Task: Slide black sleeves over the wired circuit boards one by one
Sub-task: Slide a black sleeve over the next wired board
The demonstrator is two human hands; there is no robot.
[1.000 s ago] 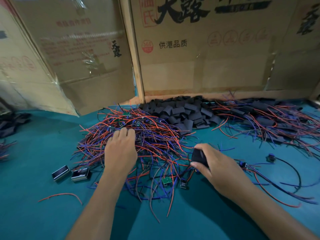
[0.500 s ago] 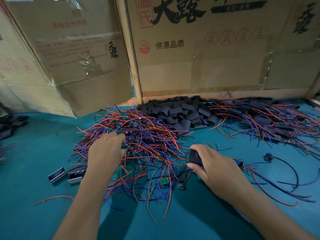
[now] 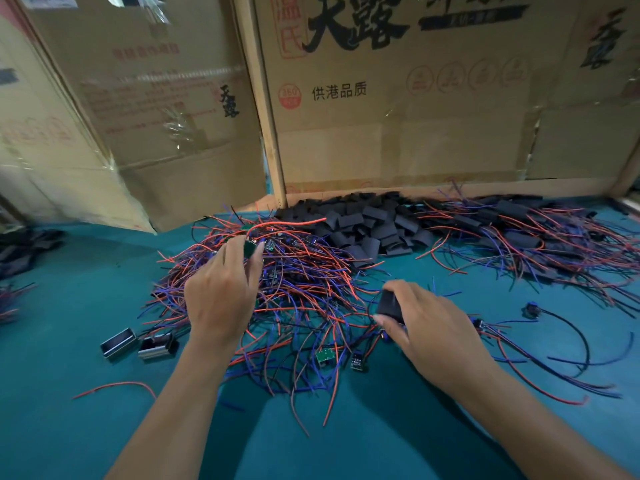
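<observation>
Teal cloth covers the surface (image 3: 69,323), and the work on it lies in three groups. A large tangle of red and blue wired boards (image 3: 294,289) sits in the middle, not yet sleeved. Behind it, against the cardboard wall (image 3: 398,150), lies a heap of loose black sleeves (image 3: 374,226). To the right, a second pile of wired boards (image 3: 519,237) appears to carry sleeves already. Judging by the size of the bare tangle, a large share of the task remains.

The left hand (image 3: 221,292) reaches forward over the tangle, back of the hand up, and pinches a small green circuit board (image 3: 250,247) between thumb and fingertips at the far side of the pile. Its wires trail into the heap, so it may snag when lifted.

The right hand (image 3: 426,323) rests low near the surface at the right edge of the tangle, fingers curled round one black sleeve (image 3: 389,303), open end toward the left. The two hands are well apart; board and sleeve are not yet brought together.

Two small metal-edged boxes (image 3: 138,342) lie left of the left forearm.
</observation>
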